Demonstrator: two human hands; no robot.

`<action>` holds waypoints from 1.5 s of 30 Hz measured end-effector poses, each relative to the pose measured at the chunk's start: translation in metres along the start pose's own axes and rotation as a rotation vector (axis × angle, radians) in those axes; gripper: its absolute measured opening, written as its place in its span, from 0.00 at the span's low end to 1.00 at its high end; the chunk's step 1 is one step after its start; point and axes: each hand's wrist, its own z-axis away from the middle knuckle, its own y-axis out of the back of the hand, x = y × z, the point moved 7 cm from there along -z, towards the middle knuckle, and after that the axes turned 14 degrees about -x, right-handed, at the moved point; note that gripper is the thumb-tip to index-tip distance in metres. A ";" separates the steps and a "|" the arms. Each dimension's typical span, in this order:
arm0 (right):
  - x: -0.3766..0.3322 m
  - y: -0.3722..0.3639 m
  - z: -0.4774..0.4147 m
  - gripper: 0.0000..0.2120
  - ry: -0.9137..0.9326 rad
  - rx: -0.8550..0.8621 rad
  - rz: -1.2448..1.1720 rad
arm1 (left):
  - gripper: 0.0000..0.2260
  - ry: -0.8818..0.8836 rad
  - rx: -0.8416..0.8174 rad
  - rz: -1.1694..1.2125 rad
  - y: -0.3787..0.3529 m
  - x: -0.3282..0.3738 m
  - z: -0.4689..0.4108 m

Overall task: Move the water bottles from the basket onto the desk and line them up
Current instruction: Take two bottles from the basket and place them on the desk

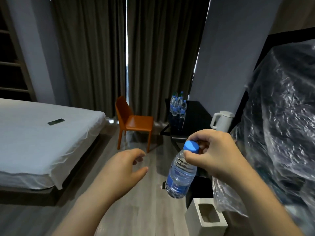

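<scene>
Hands: the left hand [122, 169] is held out over the wooden floor [136, 210], palm turned inward, fingers loosely spread and relaxed, touching nothing. The right hand [216, 154] pinches a water bottle [180, 172] at its neck, thumb and curled fingers closed just below and behind the blue cap [191, 146]. The bottle hangs clear of every surface, tilted with its base toward the lower left, its blue label facing the camera.

At far left, a bed [42, 133] with a white sheet carries a dark flat object [55, 121] near its far edge. Grey-brown curtains [95, 57] cover the back wall, with a thin bright gap between them. An orange chair [134, 123] stands on the floor in front of the curtains, between the bed and a dark tabletop [196, 113]. A group of water bottles [178, 106] stands upright and close together at the tabletop's far left corner; whether they form a line cannot be told. A white kettle [221, 120] stands nearer on the same surface. A white bin [207, 215] sits on the floor below the right hand. Clear plastic sheeting [281, 116] covers a dark bulk at far right.
</scene>
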 end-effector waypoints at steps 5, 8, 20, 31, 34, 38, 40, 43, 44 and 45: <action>0.026 -0.007 -0.070 0.08 -0.013 -0.022 0.031 | 0.18 0.017 -0.049 -0.011 0.001 -0.030 -0.068; 0.043 -0.016 -0.114 0.07 -0.032 -0.028 0.036 | 0.18 0.014 -0.072 -0.007 0.003 -0.054 -0.115; 0.097 -0.047 -0.309 0.06 -0.169 0.012 0.040 | 0.17 -0.113 -0.115 0.011 0.055 -0.149 -0.321; 0.187 -0.072 -0.456 0.07 -0.284 -0.018 0.046 | 0.17 -0.139 -0.207 0.001 0.045 -0.204 -0.495; 0.221 -0.076 -0.498 0.07 -0.294 -0.035 0.001 | 0.18 -0.141 -0.207 0.007 0.043 -0.211 -0.547; 0.268 -0.071 -0.554 0.08 -0.304 -0.028 -0.005 | 0.17 -0.142 -0.206 0.006 0.044 -0.213 -0.619; 0.289 -0.068 -0.579 0.08 -0.313 -0.020 -0.003 | 0.16 -0.142 -0.218 0.020 0.044 -0.215 -0.653; 0.319 -0.065 -0.614 0.07 -0.326 -0.018 -0.013 | 0.16 -0.133 -0.231 0.039 0.040 -0.222 -0.698; 0.329 -0.065 -0.624 0.07 -0.335 -0.026 -0.013 | 0.16 -0.132 -0.236 0.039 0.037 -0.224 -0.712; 0.338 -0.066 -0.634 0.07 -0.348 -0.036 -0.017 | 0.16 -0.128 -0.244 0.037 0.034 -0.226 -0.726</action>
